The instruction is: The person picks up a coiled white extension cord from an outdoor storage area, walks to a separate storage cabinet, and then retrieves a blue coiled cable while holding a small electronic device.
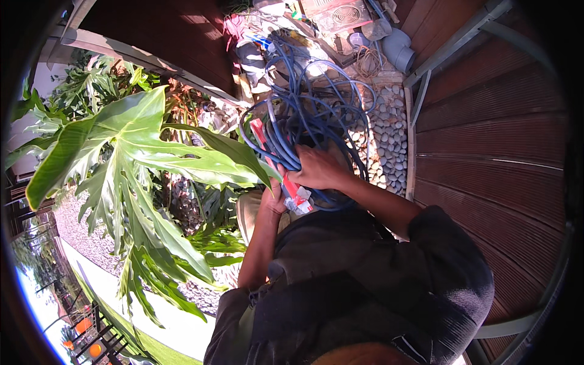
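Note:
A tangled coil of blue hose (pixel 307 103) lies in front of me, its loops spreading toward the far side. Among its near strands runs a long, narrow red piece (pixel 258 135), tilted, with crumpled silver-grey tape (pixel 299 201) at its near end. My left hand (pixel 275 196) is closed around the red piece from the left, partly covered by a leaf tip. From the right, my right hand (pixel 317 168) is closed on several blue hose strands, against the red piece. Its fingertips are mostly hidden.
A large split-leaf plant (pixel 131 146) reaches in close from the left. Dark wooden panels (pixel 486 164) with a metal frame stand on the right. Grey pebbles (pixel 389 137) border the hose. Beyond it lie a grey pipe elbow (pixel 398 50) and a vented box (pixel 340 13).

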`<state>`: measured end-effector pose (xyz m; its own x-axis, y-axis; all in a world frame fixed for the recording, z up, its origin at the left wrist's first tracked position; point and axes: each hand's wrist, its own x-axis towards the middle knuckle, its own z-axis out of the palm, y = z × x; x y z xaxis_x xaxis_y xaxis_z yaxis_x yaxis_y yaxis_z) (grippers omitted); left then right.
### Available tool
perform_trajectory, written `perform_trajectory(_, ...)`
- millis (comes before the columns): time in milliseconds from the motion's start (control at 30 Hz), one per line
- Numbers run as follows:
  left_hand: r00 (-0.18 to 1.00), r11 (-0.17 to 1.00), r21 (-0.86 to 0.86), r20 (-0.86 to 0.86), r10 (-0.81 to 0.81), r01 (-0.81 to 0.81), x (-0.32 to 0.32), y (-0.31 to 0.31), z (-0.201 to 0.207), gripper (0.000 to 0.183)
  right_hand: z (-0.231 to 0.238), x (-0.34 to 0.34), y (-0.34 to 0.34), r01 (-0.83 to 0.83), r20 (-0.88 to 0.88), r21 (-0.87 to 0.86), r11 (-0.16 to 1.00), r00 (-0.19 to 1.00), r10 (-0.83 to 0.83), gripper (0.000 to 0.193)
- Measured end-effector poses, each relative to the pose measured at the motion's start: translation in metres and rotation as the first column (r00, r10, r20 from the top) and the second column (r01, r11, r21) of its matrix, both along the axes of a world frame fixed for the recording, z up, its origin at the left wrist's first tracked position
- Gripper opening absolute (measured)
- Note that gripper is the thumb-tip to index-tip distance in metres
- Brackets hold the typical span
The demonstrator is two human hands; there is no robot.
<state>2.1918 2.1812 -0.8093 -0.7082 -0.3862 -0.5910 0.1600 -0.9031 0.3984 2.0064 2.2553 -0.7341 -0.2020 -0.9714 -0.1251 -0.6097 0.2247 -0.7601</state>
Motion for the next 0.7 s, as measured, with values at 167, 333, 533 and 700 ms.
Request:
perform_trajectory(167, 0.98, 0.994, -0.082, -0.19, 0.054, -0.071, -0.034, 0.014, 0.03, 0.069, 0.01, -0.013, 0.008, -0.199, -0.22, 0.161, 0.967, 0.948, 0.232, 0.077)
perform_trajectory(333, 0.987, 0.975, -0.155, -0.054, 0.15, -0.157, -0.02, 0.009, -0.003, 0.069, 0.005, -0.102, -0.032, -0.654, 0.265, 0.201, 0.73, 0.753, 0.602, 0.084)
perform_trajectory(533, 0.964, 0.979, -0.087, -0.212, 0.162, -0.184, -0.009, 0.013, -0.011, 0.063, -0.166, -0.27, -0.099, 0.528, -0.067, -0.016, 0.849, 0.847, -0.528, 0.041)
perform_trajectory(700, 0.974, 0.985, -0.064, -0.172, 0.147, -0.16, -0.018, 0.005, -0.017, 0.067, -0.253, -0.289, -0.106, 0.652, -0.418, -0.127, 0.747, 0.648, -0.637, 0.045)
